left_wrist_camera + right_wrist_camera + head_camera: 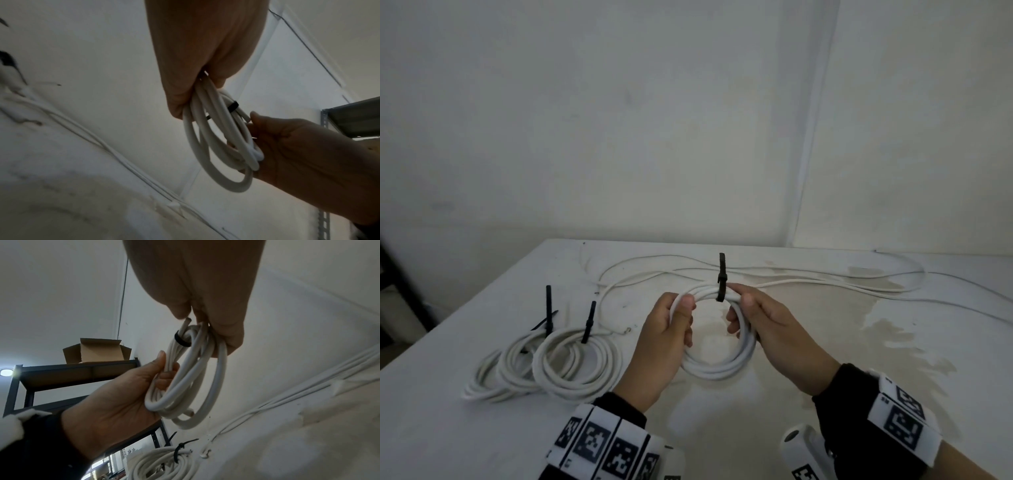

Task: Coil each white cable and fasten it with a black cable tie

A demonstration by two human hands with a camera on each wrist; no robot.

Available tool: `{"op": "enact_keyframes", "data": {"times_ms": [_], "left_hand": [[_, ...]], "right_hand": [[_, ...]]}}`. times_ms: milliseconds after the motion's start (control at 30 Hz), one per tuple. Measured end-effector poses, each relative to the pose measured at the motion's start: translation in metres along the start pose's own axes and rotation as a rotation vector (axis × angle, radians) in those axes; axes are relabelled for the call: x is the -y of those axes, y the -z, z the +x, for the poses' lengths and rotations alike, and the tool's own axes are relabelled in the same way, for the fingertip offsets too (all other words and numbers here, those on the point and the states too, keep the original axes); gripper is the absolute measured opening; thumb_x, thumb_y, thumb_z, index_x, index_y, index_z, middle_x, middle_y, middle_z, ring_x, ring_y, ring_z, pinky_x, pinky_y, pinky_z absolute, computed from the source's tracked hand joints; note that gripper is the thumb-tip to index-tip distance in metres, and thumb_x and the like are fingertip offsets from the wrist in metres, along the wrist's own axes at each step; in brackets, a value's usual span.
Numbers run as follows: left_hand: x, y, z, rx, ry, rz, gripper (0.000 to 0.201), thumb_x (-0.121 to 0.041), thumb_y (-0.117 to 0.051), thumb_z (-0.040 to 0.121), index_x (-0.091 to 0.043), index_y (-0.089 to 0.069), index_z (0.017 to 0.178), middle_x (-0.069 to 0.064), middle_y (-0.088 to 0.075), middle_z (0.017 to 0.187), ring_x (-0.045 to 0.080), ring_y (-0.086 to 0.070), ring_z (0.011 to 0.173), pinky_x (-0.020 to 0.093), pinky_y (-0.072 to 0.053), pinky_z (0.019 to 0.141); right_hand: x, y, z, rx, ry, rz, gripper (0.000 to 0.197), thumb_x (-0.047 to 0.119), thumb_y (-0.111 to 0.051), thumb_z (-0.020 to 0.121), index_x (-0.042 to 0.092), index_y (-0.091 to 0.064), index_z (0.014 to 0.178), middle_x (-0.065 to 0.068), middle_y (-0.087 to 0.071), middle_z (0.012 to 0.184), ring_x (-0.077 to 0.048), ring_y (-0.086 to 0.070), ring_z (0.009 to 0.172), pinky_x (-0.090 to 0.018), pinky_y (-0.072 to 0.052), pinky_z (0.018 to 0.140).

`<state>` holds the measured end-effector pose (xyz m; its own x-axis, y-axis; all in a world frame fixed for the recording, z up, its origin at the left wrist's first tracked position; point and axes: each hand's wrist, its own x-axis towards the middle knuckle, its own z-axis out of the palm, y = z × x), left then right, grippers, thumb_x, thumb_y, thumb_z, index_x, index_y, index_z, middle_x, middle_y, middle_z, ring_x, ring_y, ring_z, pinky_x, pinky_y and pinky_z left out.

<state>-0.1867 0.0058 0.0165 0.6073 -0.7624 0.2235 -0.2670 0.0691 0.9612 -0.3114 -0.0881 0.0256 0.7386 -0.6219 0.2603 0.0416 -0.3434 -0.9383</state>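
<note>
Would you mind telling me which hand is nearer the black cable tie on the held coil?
Right. The right hand grips the coil right beside the black cable tie; the left hand grips farther off.

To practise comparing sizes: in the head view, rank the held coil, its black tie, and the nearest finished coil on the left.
1. Finished coil and held coil: alike, unranked; hands hide part of the held one.
2. Black tie, clearly smallest.

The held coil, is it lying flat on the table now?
No, both the left hand and right hand hold the coil up above the table.
</note>
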Motion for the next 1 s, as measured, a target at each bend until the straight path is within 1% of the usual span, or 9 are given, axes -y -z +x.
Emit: {"op": "enact_keyframes", "data": {"times_ms": [67,167,300,400,467,533,733,867,1000], "left_hand": [[0.002,0.011,0.000,0.041,0.062,0.023,0.017,-0.028,-0.038,0.097,-0.018,-0.051,0.092,-0.004,-0.052,0.070,0.006,-0.051,0.062,0.024,-0.044,0.068],[0.004,0.029,0.000,0.124,0.106,0.172,0.014,-0.021,-0.040,0.097,-0.029,-0.051,0.099,-0.002,-0.059,0.087,0.016,-0.058,0.082,0.037,-0.051,0.080],[0.008,0.055,0.001,0.112,0.093,0.320,0.019,-0.016,-0.044,0.096,-0.029,-0.054,0.105,-0.003,-0.063,0.089,0.019,-0.062,0.085,0.040,-0.054,0.080],[0.014,0.075,0.003,0.107,0.103,0.399,0.019,-0.016,-0.044,0.097,-0.023,-0.056,0.109,-0.006,-0.063,0.084,0.012,-0.060,0.078,0.032,-0.051,0.075],[0.017,0.088,0.006,0.099,0.114,0.464,0.017,-0.016,-0.044,0.097,-0.020,-0.059,0.103,-0.005,-0.063,0.082,0.014,-0.060,0.078,0.032,-0.050,0.075],[0.019,0.103,0.008,0.092,0.135,0.539,0.018,-0.015,-0.043,0.097,-0.015,-0.061,0.096,-0.002,-0.063,0.081,0.018,-0.059,0.076,0.032,-0.049,0.072],[0.033,0.132,0.011,0.124,0.307,0.655,0.024,-0.013,-0.042,0.097,-0.005,-0.062,0.086,0.010,-0.064,0.080,0.023,-0.059,0.072,0.034,-0.050,0.072],[0.039,0.134,0.016,0.192,0.335,0.796,0.034,-0.012,-0.043,0.095,-0.017,-0.053,0.063,0.002,-0.057,0.070,0.018,-0.056,0.068,0.027,-0.044,0.068],[0.037,0.135,0.017,0.279,0.369,0.869,0.024,-0.010,-0.045,0.093,-0.012,-0.062,0.077,0.006,-0.062,0.076,0.014,-0.056,0.070,0.016,-0.039,0.060]], "right_hand": [[-0.004,-0.009,0.004,-0.023,-0.020,-0.025,0.027,0.021,-0.031,0.099,0.031,-0.054,0.109,0.005,-0.054,0.078,0.005,-0.053,0.065,-0.008,-0.042,0.065],[-0.009,-0.021,0.011,-0.059,-0.081,-0.048,0.032,0.020,-0.031,0.100,0.016,-0.052,0.124,0.005,-0.053,0.079,-0.002,-0.053,0.071,-0.007,-0.042,0.066],[-0.012,-0.038,0.017,0.037,-0.174,-0.022,0.034,0.022,-0.032,0.100,0.014,-0.051,0.127,0.003,-0.058,0.086,-0.005,-0.056,0.078,-0.012,-0.045,0.073],[-0.014,-0.049,0.024,0.148,-0.238,-0.046,0.037,0.026,-0.032,0.100,0.018,-0.044,0.134,0.000,-0.062,0.109,-0.009,-0.057,0.101,-0.024,-0.044,0.095],[-0.018,-0.055,0.028,0.232,-0.267,-0.098,0.042,0.030,-0.033,0.099,0.019,-0.038,0.139,0.000,-0.052,0.133,-0.012,-0.048,0.123,-0.032,-0.036,0.109],[-0.020,-0.059,0.031,0.294,-0.291,-0.157,0.045,0.033,-0.034,0.099,0.020,-0.033,0.141,0.003,-0.042,0.143,-0.012,-0.039,0.132,-0.035,-0.030,0.113],[-0.020,-0.051,0.044,0.254,-0.352,-0.250,0.044,0.040,-0.042,0.095,0.021,-0.042,0.135,0.002,-0.051,0.131,-0.013,-0.050,0.118,-0.034,-0.038,0.106],[-0.019,-0.036,0.050,0.223,-0.390,-0.268,0.042,0.038,-0.043,0.095,0.017,-0.044,0.132,0.002,-0.055,0.120,-0.014,-0.057,0.107,-0.026,-0.046,0.090],[-0.022,-0.022,0.050,0.194,-0.420,-0.294,0.042,0.037,-0.045,0.094,0.017,-0.044,0.131,0.003,-0.054,0.118,-0.012,-0.058,0.102,-0.021,-0.047,0.083]]}}
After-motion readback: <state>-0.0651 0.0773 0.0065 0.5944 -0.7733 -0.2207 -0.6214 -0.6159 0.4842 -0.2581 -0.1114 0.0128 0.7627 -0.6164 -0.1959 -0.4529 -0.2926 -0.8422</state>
